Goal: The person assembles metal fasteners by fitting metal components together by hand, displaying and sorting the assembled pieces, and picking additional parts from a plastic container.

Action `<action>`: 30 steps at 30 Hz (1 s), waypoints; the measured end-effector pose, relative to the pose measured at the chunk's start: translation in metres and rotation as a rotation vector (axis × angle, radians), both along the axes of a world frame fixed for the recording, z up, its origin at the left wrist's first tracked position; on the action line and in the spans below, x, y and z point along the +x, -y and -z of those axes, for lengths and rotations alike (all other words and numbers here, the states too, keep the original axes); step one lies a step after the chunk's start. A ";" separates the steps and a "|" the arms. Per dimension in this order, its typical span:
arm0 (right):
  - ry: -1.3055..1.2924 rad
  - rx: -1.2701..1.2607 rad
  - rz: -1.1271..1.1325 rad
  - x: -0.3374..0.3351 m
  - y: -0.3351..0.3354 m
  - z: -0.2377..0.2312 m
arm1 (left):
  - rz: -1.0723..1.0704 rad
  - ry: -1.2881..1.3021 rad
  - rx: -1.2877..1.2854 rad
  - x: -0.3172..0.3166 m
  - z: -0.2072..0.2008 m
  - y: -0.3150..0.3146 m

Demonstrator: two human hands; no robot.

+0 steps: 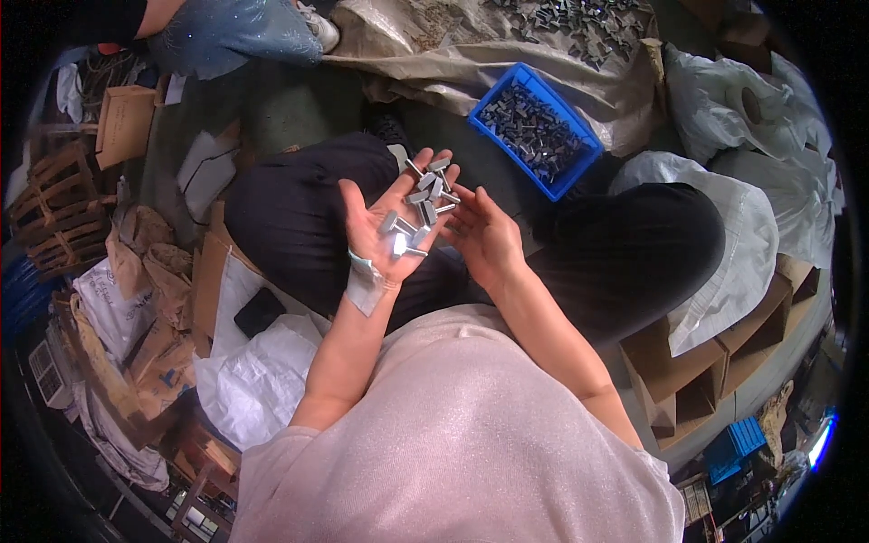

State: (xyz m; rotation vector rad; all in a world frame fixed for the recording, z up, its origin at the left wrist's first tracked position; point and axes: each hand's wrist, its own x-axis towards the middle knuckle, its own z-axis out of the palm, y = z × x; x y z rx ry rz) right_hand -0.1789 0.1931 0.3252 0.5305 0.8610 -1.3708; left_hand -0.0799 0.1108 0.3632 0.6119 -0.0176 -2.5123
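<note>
My left hand point(378, 228) is palm up, fingers stretched out, and carries several silver T-shaped metal bolts point(425, 212) with flat block heads. They lie loosely across its palm and fingers, pointing different ways. A pale wrap point(365, 288) goes round the left wrist. Beside it, my right hand point(489, 240) is half turned toward the bolts, its fingers slightly bent and reaching the edge of the left hand. Those fingertips are partly hidden, and no bolt shows in the right palm. Beyond the hands stands a blue plastic bin point(579, 138) of similar metal pieces point(529, 128).
More metal pieces point(588, 25) lie on a tan woven sheet point(407, 41) at the far side. White sacks point(724, 104) and cardboard boxes point(674, 371) stand at right. On the left are a white plastic bag point(258, 376), a dark phone-like object point(259, 312) and cartons point(124, 122).
</note>
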 end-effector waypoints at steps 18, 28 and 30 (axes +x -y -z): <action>0.182 -0.434 0.297 -0.001 0.044 -0.074 | -0.327 0.845 -1.654 -0.040 -0.049 -0.002; 0.570 -0.736 0.462 0.030 0.036 -0.032 | -0.212 0.876 -2.009 -0.042 -0.056 -0.009; 0.695 -0.816 0.579 0.031 0.029 -0.029 | -0.182 0.859 -2.018 -0.047 -0.057 -0.013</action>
